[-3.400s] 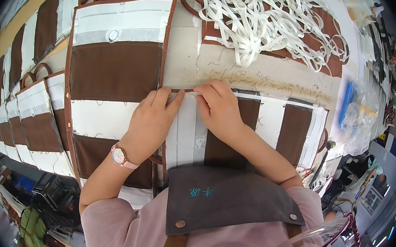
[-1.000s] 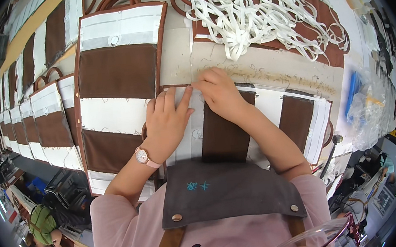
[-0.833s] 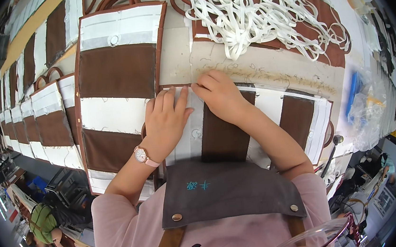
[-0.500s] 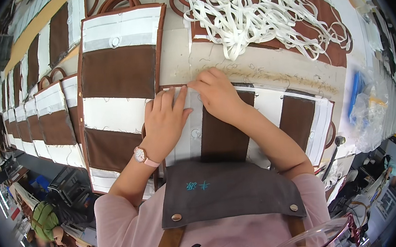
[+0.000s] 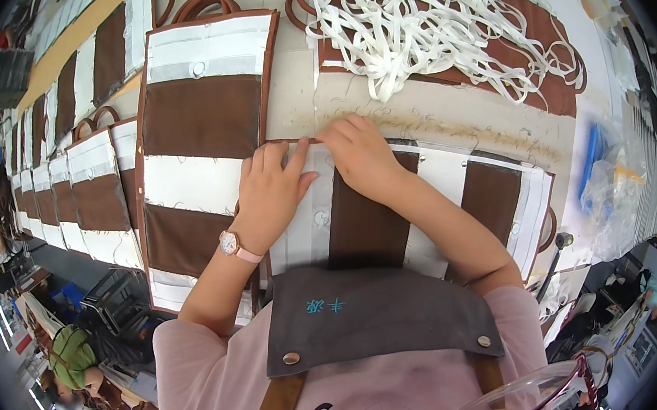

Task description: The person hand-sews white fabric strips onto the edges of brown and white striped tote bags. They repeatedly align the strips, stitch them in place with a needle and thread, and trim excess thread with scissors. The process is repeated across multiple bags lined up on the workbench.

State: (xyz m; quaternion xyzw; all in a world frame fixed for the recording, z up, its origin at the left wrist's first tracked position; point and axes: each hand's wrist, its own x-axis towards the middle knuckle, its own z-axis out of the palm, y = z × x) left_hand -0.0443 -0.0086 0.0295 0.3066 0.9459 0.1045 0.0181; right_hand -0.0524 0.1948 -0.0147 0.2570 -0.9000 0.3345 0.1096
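My left hand (image 5: 276, 190), with a pink-strapped watch, lies on the pale left end of a striped bag piece (image 5: 378, 232), its fingers resting along the brown top edge. My right hand (image 5: 359, 154) is just beside it, fingers curled and closed on that edge; the fingertips and exact grip are small to see. A taller brown-and-white bag piece (image 5: 203, 122) with looped handles lies beside my left hand. The striped piece under my hands extends rightward and has a brown handle at its far end.
A tangled heap of white tape (image 5: 429, 13) lies on brown pieces at back right. Rows of similar bag pieces (image 5: 94, 196) fill the left. A clear plastic bag (image 5: 612, 193) and blue object (image 5: 589, 164) lie at the right. A person in green (image 5: 74, 356) is at lower left.
Since the earliest frame my left hand has shifted slightly, its fingers flatter, and my right hand has moved a little up and curled at the edge. The view has shifted slightly.
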